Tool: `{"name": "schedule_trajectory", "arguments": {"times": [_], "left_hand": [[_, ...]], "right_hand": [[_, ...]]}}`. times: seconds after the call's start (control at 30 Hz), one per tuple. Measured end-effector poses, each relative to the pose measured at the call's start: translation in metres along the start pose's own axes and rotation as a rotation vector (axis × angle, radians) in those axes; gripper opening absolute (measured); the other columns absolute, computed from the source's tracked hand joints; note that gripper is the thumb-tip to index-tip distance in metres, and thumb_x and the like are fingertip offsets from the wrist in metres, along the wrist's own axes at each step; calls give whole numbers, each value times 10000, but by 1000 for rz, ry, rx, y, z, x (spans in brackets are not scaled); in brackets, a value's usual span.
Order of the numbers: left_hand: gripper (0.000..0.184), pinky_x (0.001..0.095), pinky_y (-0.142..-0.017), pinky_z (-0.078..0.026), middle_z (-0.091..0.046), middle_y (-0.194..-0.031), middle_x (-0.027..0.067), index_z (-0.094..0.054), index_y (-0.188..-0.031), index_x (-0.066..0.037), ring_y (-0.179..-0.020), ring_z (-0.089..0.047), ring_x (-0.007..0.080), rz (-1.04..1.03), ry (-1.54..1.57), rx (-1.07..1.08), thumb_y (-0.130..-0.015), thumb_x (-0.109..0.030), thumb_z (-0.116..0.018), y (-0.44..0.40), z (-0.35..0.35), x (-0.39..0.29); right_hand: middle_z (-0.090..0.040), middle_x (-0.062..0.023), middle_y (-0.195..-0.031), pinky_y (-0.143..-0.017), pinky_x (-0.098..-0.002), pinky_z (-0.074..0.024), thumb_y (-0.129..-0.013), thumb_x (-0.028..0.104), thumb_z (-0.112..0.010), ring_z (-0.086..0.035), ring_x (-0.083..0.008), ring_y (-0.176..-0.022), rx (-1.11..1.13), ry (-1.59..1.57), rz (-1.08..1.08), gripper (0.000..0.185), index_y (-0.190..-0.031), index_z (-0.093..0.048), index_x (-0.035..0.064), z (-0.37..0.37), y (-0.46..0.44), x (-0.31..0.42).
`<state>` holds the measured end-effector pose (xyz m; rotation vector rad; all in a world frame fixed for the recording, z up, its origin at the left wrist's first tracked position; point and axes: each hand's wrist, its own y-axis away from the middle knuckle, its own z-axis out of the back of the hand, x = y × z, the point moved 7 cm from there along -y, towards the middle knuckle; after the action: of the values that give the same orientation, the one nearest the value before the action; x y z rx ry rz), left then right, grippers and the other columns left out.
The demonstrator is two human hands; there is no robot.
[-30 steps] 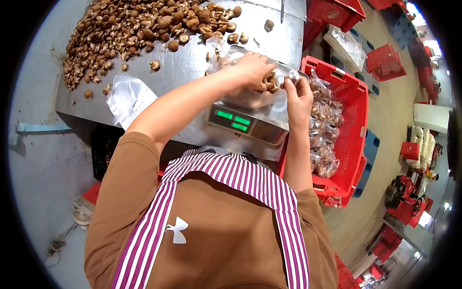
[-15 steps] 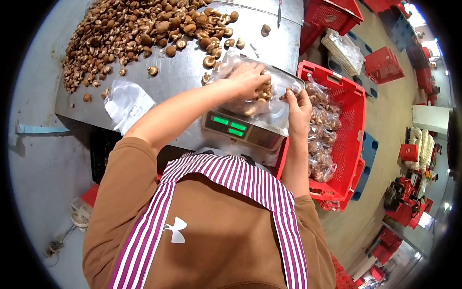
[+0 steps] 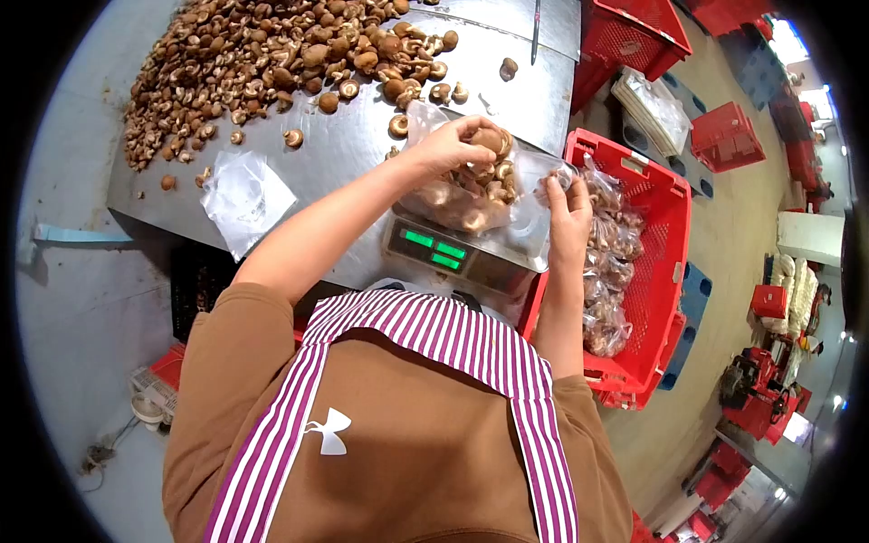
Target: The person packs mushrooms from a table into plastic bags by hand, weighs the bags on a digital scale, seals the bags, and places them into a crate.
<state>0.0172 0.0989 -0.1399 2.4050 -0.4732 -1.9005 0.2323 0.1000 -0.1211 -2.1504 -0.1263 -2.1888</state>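
Note:
On the scale, with its green lit digits, lies a clear plastic bag partly filled with brown mushrooms. My left hand is above the bag's contents, its fingers closed round a larger brown mushroom. At the bag's right side my right hand is closed in a pinch. Something small and brown, apparently a mushroom, shows at its fingertips, with clear plastic beside it.
A large heap of mushrooms covers the back left of the metal table. Empty plastic bags lie at left. A red crate with filled mushroom bags stands right of the scale. A pen and a single mushroom lie behind.
My left hand has lifted slightly from the bag's contents, and a larger mushroom now shows in its fingers. My right hand has shifted a little right and down.

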Motion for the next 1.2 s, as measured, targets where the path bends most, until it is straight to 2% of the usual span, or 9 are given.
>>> {"name": "schedule_trajectory", "arguments": {"times": [0.17,0.27,0.37,0.4,0.57,0.83,1.0,1.1,1.2], "left_hand": [[490,334,-799,-608,-611,-1135,153,-497,-1250,-24,-874,-687,229,46,562,115,-813,-155,-674,40,-2,-22],[547,323,-672,-630,-613,-1122,168,-474,-1300,-28,-886,-697,260,4,779,263,-827,-244,-643,60,-11,-28],[546,298,-562,-609,-626,-1087,158,-467,-1314,-37,-858,-702,265,12,869,336,-846,-278,-613,76,-19,-32],[590,266,-403,-541,-599,-1157,202,-432,-1356,-47,-850,-700,315,20,868,321,-854,-312,-594,78,-18,-25],[599,255,-402,-531,-607,-1151,190,-449,-1355,-57,-788,-702,296,36,699,252,-856,-354,-593,103,-17,-25],[544,247,-589,-510,-631,-1058,137,-553,-1279,-35,-862,-652,173,-65,527,-344,-872,-392,-614,154,98,-2],[466,268,-676,-551,-614,-1105,142,-546,-1302,-35,-908,-632,177,242,454,-589,-925,-301,-610,162,212,128],[607,345,-814,-598,-523,-1293,233,-403,-1419,-34,-1097,-619,296,298,491,-752,-920,-277,-648,159,228,137],[858,448,-957,-549,-165,-1531,294,-92,-1549,-82,-1346,-384,444,49,266,-897,-923,-254,-653,147,245,82]], "right_hand": [[-598,-110,-1188,-936,-351,-448,-895,88,-652,-567,-211,-1090,-141,231,369,383,-1256,-541,29,-17,13,83],[-599,-140,-1203,-977,-397,-431,-831,46,-665,-560,-265,-1135,150,444,609,409,-1228,-571,18,-56,24,130],[-604,-156,-1165,-958,-390,-446,-815,54,-689,-581,-290,-1099,340,436,574,422,-1219,-576,14,-90,28,127],[-604,-156,-1165,-958,-390,-446,-815,54,-689,-581,-290,-1099,347,434,574,422,-1219,-576,14,-94,29,126],[-615,-173,-1127,-886,-375,-486,-802,67,-718,-621,-301,-1024,462,353,459,432,-1207,-576,17,-117,37,102],[-667,-127,-1131,-956,-336,-493,-951,72,-585,-627,-203,-1076,180,40,366,265,-1206,-595,1,-70,30,114],[-659,-123,-1123,-945,-328,-505,-975,42,-547,-627,-186,-1064,124,61,289,226,-1188,-593,-16,-45,37,99],[-657,-124,-1125,-938,-328,-511,-977,44,-547,-629,-187,-1057,107,44,245,225,-1188,-592,-22,-39,42,88],[-660,-119,-1099,-931,-324,-515,-978,41,-546,-633,-183,-1044,62,60,254,211,-1171,-600,-22,-34,45,83]]}}
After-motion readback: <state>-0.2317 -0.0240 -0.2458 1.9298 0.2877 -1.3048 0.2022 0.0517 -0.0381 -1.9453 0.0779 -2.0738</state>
